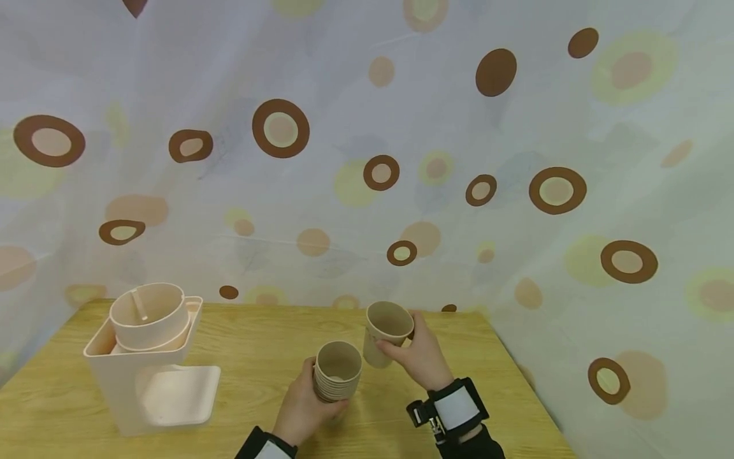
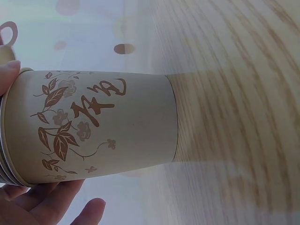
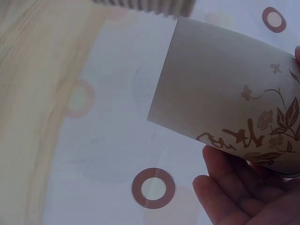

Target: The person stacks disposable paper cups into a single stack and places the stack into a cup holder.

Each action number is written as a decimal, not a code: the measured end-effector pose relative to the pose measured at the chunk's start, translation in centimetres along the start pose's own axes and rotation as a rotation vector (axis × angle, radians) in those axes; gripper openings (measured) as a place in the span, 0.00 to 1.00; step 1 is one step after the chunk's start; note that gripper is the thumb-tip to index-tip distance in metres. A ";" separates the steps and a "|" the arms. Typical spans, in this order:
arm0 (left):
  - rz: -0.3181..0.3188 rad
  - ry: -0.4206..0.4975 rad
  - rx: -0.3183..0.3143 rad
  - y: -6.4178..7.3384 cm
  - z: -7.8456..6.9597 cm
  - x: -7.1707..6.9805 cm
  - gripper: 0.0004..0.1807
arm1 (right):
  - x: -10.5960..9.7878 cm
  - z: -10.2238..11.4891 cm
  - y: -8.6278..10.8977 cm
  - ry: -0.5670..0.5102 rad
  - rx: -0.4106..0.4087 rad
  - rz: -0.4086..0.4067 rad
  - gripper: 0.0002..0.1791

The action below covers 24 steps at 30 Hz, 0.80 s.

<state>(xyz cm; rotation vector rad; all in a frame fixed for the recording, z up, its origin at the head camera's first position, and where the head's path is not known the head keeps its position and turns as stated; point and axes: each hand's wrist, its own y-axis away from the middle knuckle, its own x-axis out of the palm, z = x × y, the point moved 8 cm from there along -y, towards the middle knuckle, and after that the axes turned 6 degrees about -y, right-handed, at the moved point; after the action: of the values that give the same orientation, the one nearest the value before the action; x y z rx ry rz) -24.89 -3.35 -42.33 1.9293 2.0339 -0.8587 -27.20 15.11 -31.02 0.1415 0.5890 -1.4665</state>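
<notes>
My left hand [image 1: 304,405] grips a stack of nested beige paper cups [image 1: 338,376], its mouth tilted up toward the head camera. In the left wrist view the outermost cup [image 2: 108,124] shows brown leaves, flowers and lettering, with several rims layered at its mouth end. To the right and slightly farther back, my right hand [image 1: 423,357] holds a single paper cup [image 1: 375,347] between thumb and fingers near the rim. The right wrist view shows the same floral print on this cup [image 3: 225,84], and the ridged rims of the stack [image 3: 150,5] blurred above it.
At the left of the wooden table [image 1: 258,338] stands a cream plastic holder [image 1: 117,389] with a round tub [image 1: 151,335] in its top, a stick inside the tub, and a flat square tray [image 1: 180,395] at its side. A patterned cloth [image 1: 321,191] hangs behind the table.
</notes>
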 end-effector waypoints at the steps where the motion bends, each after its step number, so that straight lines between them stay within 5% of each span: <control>1: 0.000 0.001 -0.001 0.0 -0.1 -0.1 0.46 | 0.0 0.3 0.0 0.001 -0.002 0.000 0.33; 24: 0.042 0.010 -0.005 0.2 -0.2 0.0 0.46 | 3.5 2.9 0.1 -0.053 -0.083 0.065 0.34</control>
<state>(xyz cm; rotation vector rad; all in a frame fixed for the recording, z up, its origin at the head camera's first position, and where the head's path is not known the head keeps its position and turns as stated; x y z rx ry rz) -24.70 -3.27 -42.24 1.9703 1.9918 -0.8350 -26.35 10.79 -30.18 0.0560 0.5958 -1.3767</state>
